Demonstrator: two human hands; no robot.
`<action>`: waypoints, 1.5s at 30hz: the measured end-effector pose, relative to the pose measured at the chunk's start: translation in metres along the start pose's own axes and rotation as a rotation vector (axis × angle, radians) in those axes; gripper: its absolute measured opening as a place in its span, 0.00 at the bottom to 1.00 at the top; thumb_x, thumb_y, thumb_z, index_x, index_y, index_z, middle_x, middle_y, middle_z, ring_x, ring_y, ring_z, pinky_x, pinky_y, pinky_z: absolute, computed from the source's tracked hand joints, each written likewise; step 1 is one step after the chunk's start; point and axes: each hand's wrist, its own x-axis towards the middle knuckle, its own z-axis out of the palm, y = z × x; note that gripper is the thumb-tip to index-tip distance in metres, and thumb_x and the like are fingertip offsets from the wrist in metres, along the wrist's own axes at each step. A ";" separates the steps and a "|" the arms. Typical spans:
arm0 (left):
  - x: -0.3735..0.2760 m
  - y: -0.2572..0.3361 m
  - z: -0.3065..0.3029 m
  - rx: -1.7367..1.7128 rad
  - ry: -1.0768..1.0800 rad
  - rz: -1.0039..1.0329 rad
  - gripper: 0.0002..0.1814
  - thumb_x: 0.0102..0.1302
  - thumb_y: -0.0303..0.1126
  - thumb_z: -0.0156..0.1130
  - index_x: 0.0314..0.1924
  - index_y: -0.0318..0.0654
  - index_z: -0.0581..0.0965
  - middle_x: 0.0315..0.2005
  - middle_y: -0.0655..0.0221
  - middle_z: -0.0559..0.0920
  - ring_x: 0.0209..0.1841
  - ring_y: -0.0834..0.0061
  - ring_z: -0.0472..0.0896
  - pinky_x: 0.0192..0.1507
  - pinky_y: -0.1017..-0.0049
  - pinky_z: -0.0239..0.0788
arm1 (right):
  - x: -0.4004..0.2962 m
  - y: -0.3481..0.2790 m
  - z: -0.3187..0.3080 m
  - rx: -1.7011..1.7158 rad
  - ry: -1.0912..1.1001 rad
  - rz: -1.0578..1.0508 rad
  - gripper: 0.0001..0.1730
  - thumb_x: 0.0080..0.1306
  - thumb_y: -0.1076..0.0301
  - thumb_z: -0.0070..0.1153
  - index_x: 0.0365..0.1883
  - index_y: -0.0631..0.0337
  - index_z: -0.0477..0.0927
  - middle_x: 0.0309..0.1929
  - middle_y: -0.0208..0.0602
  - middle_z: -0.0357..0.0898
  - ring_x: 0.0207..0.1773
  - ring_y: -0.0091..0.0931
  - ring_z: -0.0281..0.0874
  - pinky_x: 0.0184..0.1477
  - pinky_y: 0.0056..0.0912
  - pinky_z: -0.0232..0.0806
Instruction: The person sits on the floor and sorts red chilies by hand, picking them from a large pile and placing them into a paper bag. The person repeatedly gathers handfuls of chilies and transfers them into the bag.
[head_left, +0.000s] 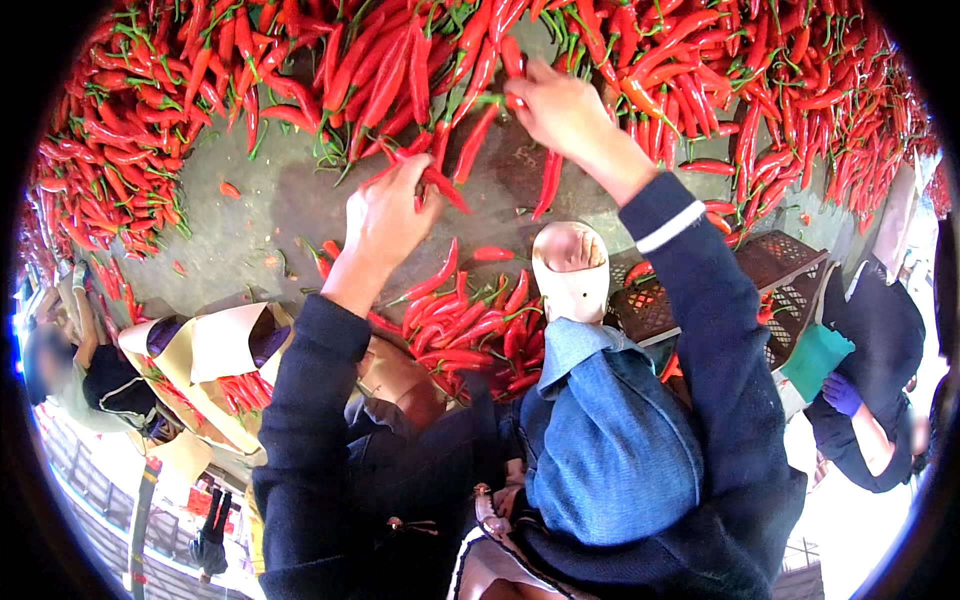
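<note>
My left hand (386, 214) is closed around red chili peppers (448, 191) with their tips pointing right. Further forward, my right hand (562, 109) grips a red chili pepper (513, 56) near the heap's edge; its fingertips are partly hidden. A big heap of red chili peppers with green stems (382, 71) spreads across the grey floor (247, 191) in front of both hands. Between the hands lies a loose pepper (475, 146), and another (550, 184) rests below my right hand. A smaller pile of peppers (480, 330) sits close to my body.
Open cardboard boxes (217, 349) holding peppers stand at left. A brown plastic crate (787, 262) is at right, beside my foot in a white sandal (571, 277). One person (112, 375) is at far left; another (870, 367), wearing a purple glove, is at right.
</note>
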 end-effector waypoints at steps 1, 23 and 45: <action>-0.002 -0.002 -0.001 -0.004 -0.015 -0.039 0.16 0.55 0.36 0.60 0.44 0.45 0.72 0.25 0.63 0.78 0.27 0.61 0.78 0.30 0.65 0.69 | -0.011 0.000 0.003 0.098 -0.031 -0.028 0.13 0.57 0.64 0.52 0.40 0.55 0.76 0.38 0.41 0.74 0.36 0.41 0.77 0.38 0.43 0.70; 0.006 0.010 0.037 0.163 -0.300 -0.039 0.16 0.54 0.38 0.62 0.38 0.40 0.69 0.38 0.58 0.75 0.32 0.55 0.78 0.36 0.61 0.71 | -0.021 0.031 -0.029 0.402 0.056 0.218 0.12 0.61 0.66 0.51 0.41 0.61 0.75 0.34 0.45 0.77 0.40 0.34 0.77 0.43 0.34 0.67; 0.013 0.000 0.025 0.412 -0.303 0.348 0.11 0.52 0.32 0.57 0.38 0.43 0.74 0.34 0.61 0.73 0.34 0.63 0.79 0.34 0.64 0.73 | -0.070 0.017 -0.022 0.311 -0.094 0.450 0.16 0.53 0.62 0.50 0.37 0.64 0.72 0.20 0.38 0.78 0.29 0.32 0.79 0.36 0.32 0.68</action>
